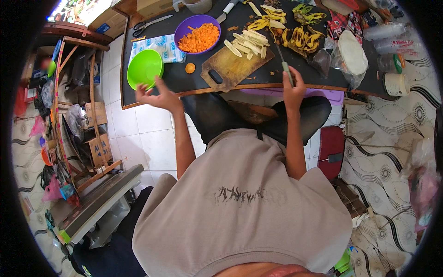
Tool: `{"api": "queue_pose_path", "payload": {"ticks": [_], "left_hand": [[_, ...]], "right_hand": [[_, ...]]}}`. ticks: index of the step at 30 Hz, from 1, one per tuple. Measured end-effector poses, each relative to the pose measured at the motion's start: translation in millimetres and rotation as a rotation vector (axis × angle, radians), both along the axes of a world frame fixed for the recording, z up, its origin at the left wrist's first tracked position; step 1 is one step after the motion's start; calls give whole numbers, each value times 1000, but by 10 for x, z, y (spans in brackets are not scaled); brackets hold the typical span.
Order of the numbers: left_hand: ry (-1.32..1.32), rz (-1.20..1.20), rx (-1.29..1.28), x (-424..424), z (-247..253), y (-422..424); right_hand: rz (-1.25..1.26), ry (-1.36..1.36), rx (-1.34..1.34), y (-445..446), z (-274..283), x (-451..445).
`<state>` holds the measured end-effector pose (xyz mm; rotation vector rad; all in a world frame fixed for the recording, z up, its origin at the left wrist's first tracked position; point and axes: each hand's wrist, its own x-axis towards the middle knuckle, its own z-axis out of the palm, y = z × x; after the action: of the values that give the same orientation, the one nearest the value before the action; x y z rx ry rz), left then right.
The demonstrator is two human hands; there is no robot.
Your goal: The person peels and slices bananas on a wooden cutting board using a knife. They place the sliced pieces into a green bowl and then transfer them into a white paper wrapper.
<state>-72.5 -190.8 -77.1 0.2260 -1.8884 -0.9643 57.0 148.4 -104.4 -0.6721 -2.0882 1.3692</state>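
Note:
My left hand [157, 95], slightly blurred, has its fingers apart beside the near rim of an empty green plastic bowl [143, 69]; whether it touches the rim I cannot tell. Held upright in my right hand [294, 86] is a knife [286, 67] with a pale green handle, its thin blade pointing away from me. Between the hands, a worn wooden cutting board [230, 71] bears peeled, cut bananas [247, 43] at its far end. A purple bowl [178, 33] of diced orange pieces [200, 38] stands behind the board. One round orange slice [190, 68] lies on the dark table.
Banana peels [303, 39] lie at the right, near a plastic bag with a white oval item [352, 52]. Black-handled scissors [140, 29], another knife [226, 10] and a grey jug [197, 5] are at the back. The table's wooden edge [193, 91] runs before me.

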Motion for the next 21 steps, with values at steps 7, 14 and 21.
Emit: {"api": "queue_pose_path", "payload": {"ticks": [7,14,21], "left_hand": [[-609,-828,-210,133,-7,1276],[-579,-893,-461,-143,-266,1665],[-597,-820,-586,-167,-206,1771]], "right_hand": [[-96,-24,-34,233,-226,247],[-135,9,-62,220,-377,453],[-138,-29,-129,192,-368,520]]}}
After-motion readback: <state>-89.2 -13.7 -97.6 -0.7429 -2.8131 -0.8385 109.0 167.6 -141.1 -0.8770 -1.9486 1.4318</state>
